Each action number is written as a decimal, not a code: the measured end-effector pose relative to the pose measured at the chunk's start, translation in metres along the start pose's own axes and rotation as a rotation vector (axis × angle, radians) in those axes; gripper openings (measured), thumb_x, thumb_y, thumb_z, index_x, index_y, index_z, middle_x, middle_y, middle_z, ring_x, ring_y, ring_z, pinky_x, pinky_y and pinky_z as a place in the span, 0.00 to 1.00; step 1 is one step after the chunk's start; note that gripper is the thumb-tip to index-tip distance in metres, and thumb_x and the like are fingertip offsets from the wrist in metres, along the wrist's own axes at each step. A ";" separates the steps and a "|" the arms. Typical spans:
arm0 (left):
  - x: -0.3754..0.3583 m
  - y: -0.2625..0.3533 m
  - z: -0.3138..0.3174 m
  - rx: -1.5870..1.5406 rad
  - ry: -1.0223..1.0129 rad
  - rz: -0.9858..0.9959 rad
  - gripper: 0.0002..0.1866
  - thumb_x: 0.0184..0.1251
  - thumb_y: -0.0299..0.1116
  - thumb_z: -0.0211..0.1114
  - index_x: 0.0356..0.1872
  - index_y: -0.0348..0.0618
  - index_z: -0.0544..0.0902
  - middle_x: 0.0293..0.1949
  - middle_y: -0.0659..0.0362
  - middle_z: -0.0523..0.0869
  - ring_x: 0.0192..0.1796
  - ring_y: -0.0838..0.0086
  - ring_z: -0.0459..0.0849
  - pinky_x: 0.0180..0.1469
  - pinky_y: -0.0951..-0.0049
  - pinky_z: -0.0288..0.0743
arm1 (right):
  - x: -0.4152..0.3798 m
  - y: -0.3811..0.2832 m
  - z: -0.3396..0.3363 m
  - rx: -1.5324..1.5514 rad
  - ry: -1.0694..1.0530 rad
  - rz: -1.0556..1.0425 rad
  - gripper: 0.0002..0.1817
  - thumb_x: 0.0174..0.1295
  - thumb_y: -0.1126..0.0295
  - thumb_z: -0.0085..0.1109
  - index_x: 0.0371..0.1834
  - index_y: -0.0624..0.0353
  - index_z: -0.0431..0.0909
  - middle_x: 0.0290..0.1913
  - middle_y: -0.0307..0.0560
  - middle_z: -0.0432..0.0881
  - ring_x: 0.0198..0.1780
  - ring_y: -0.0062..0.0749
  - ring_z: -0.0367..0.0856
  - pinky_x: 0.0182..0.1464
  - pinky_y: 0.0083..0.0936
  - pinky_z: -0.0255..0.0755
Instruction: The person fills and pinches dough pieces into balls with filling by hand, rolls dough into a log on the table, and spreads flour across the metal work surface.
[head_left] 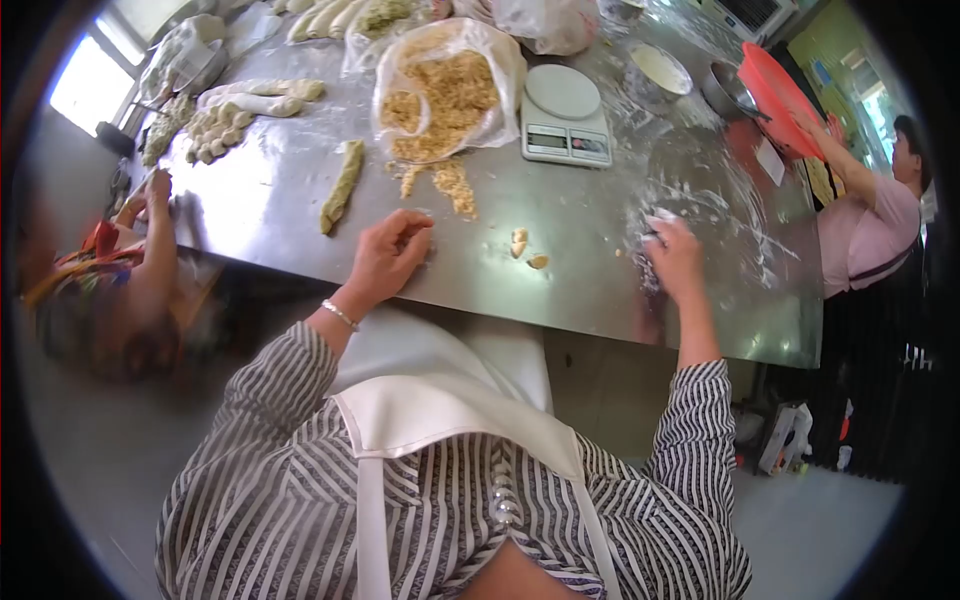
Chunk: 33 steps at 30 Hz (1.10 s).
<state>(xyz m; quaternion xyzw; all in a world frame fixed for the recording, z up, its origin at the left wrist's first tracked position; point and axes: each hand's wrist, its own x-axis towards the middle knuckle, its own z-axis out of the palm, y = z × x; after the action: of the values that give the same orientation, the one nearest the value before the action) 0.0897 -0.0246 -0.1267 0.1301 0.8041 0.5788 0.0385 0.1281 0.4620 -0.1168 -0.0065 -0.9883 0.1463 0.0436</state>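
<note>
My left hand (392,255) rests at the steel table's near side, its fingers curled in; whatever they may hold is hidden. Just beyond it lies a long greenish dough strip (342,188). My right hand (675,255) is over a patch of white flour (648,232), with floured fingertips slightly apart and no object visible in them. Between the hands are small yellowish pieces (519,243). Farther back, a plastic bag holds crumbly yellow-brown filling (445,95), some of it spilled in front. A white kitchen scale (565,115) stands beside the bag.
Dough rolls and pieces (215,125) lie at the back left, near a person's hands (155,190). A bowl of white powder (658,75) and a metal pot (730,90) stand at the back right. Another person (875,215) there holds a red basin (775,100).
</note>
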 end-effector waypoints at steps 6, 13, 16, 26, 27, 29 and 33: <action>0.002 -0.006 -0.005 0.016 -0.009 0.157 0.08 0.80 0.31 0.63 0.45 0.36 0.86 0.31 0.62 0.87 0.31 0.83 0.82 0.35 0.78 0.79 | 0.054 0.001 -0.008 -0.180 0.492 0.253 0.30 0.73 0.56 0.58 0.74 0.56 0.74 0.75 0.59 0.72 0.73 0.56 0.73 0.72 0.46 0.68; 0.004 0.001 -0.008 0.002 0.010 0.173 0.09 0.79 0.31 0.64 0.46 0.36 0.87 0.32 0.60 0.88 0.32 0.80 0.85 0.37 0.76 0.81 | 0.070 0.027 0.023 -0.330 0.186 0.225 0.39 0.73 0.53 0.56 0.86 0.48 0.56 0.85 0.59 0.56 0.81 0.57 0.61 0.79 0.49 0.60; -0.001 0.000 -0.009 -0.004 0.025 0.175 0.08 0.79 0.31 0.64 0.47 0.37 0.86 0.32 0.60 0.88 0.32 0.80 0.85 0.38 0.75 0.81 | 0.049 0.041 0.042 -0.464 0.138 0.121 0.31 0.70 0.59 0.59 0.77 0.49 0.73 0.80 0.58 0.66 0.79 0.56 0.66 0.77 0.45 0.63; -0.061 0.016 -0.063 -0.156 0.106 0.110 0.11 0.80 0.33 0.62 0.40 0.37 0.87 0.27 0.61 0.87 0.28 0.83 0.83 0.31 0.76 0.78 | -0.127 -0.048 -0.007 0.065 0.839 0.185 0.15 0.82 0.70 0.48 0.60 0.71 0.75 0.57 0.60 0.80 0.59 0.51 0.79 0.66 0.41 0.71; -0.079 0.007 -0.079 -0.022 0.122 0.204 0.10 0.79 0.32 0.64 0.39 0.36 0.87 0.26 0.60 0.86 0.27 0.81 0.83 0.31 0.76 0.78 | -0.153 -0.064 -0.001 0.083 0.769 0.227 0.14 0.82 0.71 0.47 0.58 0.72 0.74 0.55 0.60 0.80 0.56 0.51 0.79 0.63 0.41 0.72; -0.109 -0.016 -0.108 0.198 0.174 0.244 0.09 0.76 0.31 0.65 0.38 0.36 0.87 0.27 0.58 0.87 0.26 0.78 0.84 0.31 0.75 0.78 | -0.208 -0.072 0.031 0.109 0.620 0.312 0.14 0.82 0.72 0.46 0.60 0.72 0.74 0.54 0.61 0.81 0.55 0.50 0.80 0.64 0.39 0.72; -0.161 -0.106 -0.141 0.333 0.262 -0.257 0.08 0.73 0.33 0.67 0.44 0.39 0.87 0.32 0.53 0.90 0.32 0.63 0.90 0.37 0.64 0.83 | -0.293 -0.034 0.130 0.500 0.006 0.879 0.29 0.72 0.64 0.66 0.71 0.57 0.66 0.55 0.65 0.82 0.60 0.42 0.85 0.67 0.42 0.74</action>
<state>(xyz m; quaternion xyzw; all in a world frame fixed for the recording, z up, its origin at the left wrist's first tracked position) 0.1977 -0.2266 -0.1944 -0.0446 0.8966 0.4404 -0.0146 0.4083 0.3847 -0.2558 -0.4115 -0.8267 0.3832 -0.0189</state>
